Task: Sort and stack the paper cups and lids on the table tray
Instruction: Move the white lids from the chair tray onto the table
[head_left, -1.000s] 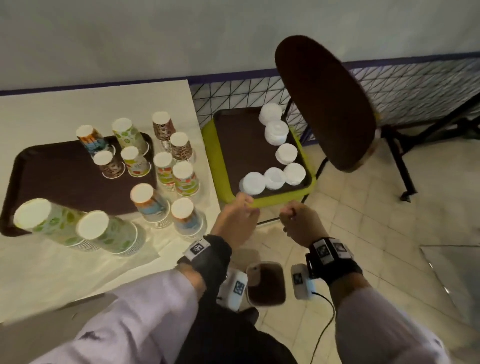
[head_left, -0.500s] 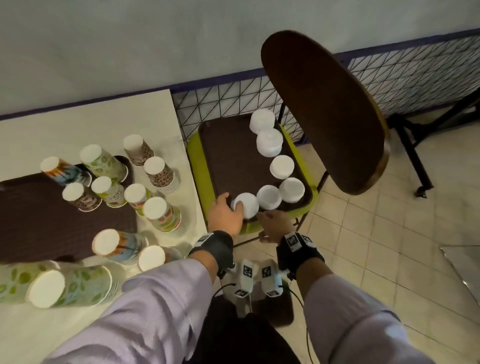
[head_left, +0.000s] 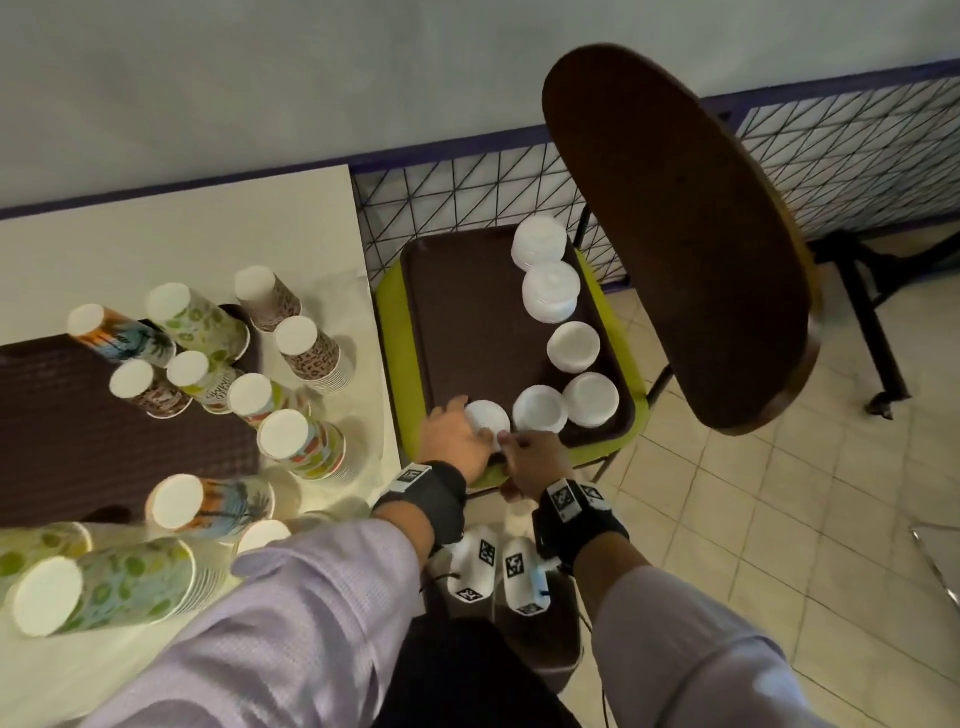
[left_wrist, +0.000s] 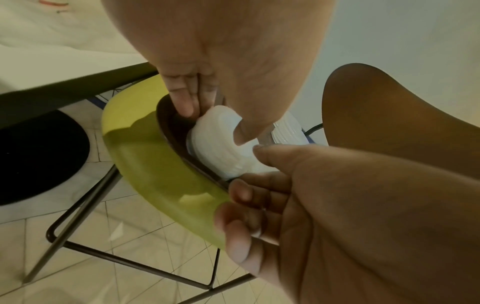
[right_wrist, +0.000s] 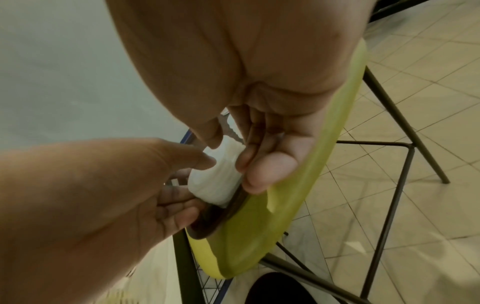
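Both hands closing on nearest lid stack (head_left: 485, 418) at near edge of chair tray (head_left: 457, 322). Head view: left hand (head_left: 454, 439), right hand (head_left: 535, 460) gripping opposite sides; cup stacks (head_left: 298, 441) standing on white surface (head_left: 171, 244). Left wrist view: fingers (left_wrist: 182, 102) curling round stack. Right wrist view: thumb and fingers pinching; probably best keeping grip level, lifting straight. Tiled floor (right_wrist: 428, 92) below.
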